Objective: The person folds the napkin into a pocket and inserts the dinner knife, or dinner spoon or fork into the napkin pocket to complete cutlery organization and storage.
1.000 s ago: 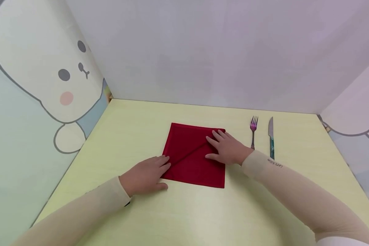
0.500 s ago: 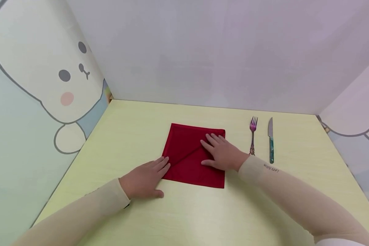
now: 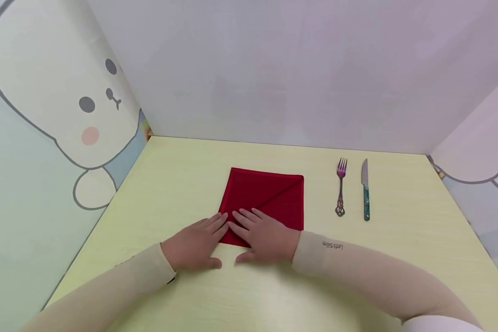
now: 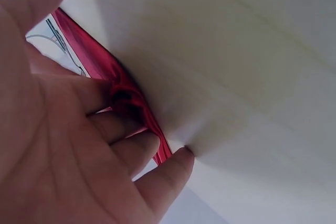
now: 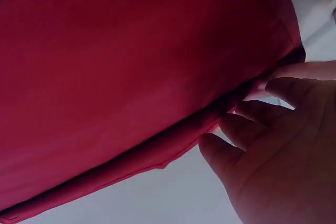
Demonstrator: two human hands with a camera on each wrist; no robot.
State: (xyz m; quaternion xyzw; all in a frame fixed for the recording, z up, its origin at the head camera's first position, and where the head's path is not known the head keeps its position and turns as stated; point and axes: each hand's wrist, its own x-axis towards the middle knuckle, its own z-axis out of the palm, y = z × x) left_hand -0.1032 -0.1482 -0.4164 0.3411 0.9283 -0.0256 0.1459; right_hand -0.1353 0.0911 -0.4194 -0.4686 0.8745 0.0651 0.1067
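Note:
A red cloth napkin (image 3: 257, 189) lies flat on the pale yellow table in the head view, a diagonal fold line running to its far right corner. Straight fingers of my left hand (image 3: 196, 243) rest on its near left corner. Close beside them, my right hand (image 3: 267, 239) lies palm down across the near edge, fingers spread and pointing left. In the left wrist view the cloth (image 4: 86, 51) bunches slightly by the fingers of the left hand (image 4: 79, 135). The right wrist view shows layered cloth edges (image 5: 157, 156) at the fingertips of the right hand (image 5: 289, 145).
Right of the napkin lie a fork (image 3: 340, 186) and a knife (image 3: 366, 190) with a teal handle, both pointing away. A pale wall (image 3: 282, 78) stands behind the table (image 3: 182, 175), and cartoon-printed panels (image 3: 45, 115) flank it.
My right hand has slid from the far right corner along the diagonal toward the near left, stopping beside my left hand. The fork's handle has come into view. The left hand stays nearly still.

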